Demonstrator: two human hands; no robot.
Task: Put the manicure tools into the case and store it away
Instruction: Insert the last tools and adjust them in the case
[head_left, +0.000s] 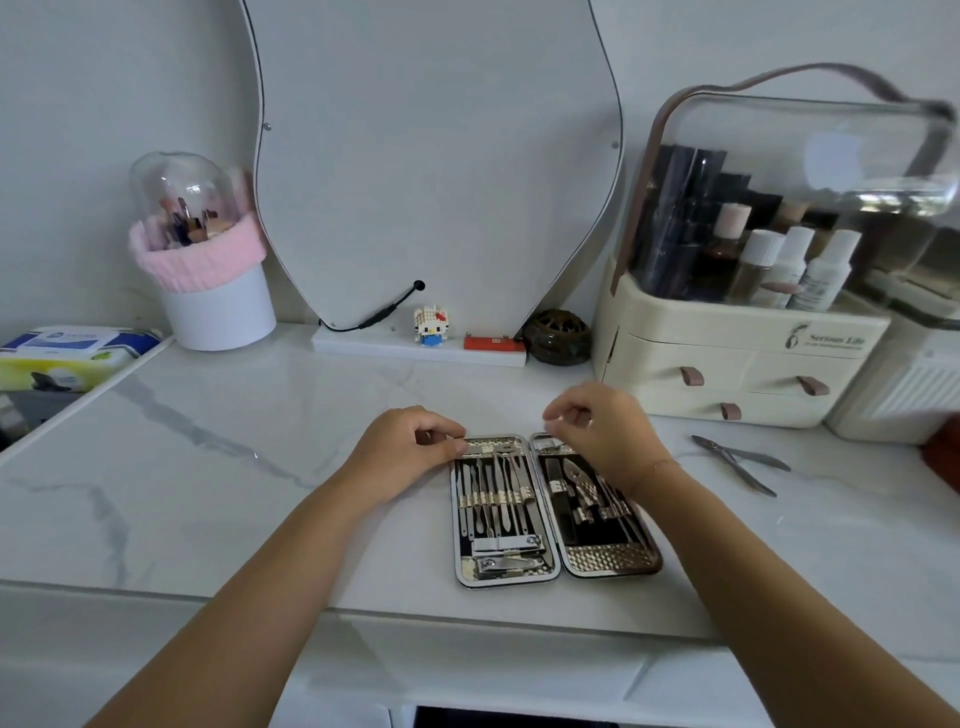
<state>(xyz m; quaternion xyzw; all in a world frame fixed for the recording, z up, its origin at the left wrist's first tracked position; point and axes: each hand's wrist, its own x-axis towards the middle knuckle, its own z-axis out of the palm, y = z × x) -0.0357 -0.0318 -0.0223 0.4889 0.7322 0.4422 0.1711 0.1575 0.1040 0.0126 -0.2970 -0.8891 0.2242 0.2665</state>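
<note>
The open case (556, 512) is lying flat near the marble top's (208, 467) front edge. The left hand (402, 449) is pinching its far rim; the right hand (605, 434) is hovering, fingers curled, apparently empty. The nippers (740, 462) are lying apart rightward.

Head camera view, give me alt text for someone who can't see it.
An open manicure case full of metal tools lies flat on a white marble vanity top, the left hand and right hand at its far end. One pair of nippers lies loose to the right, before a cream cosmetics organiser.
</note>
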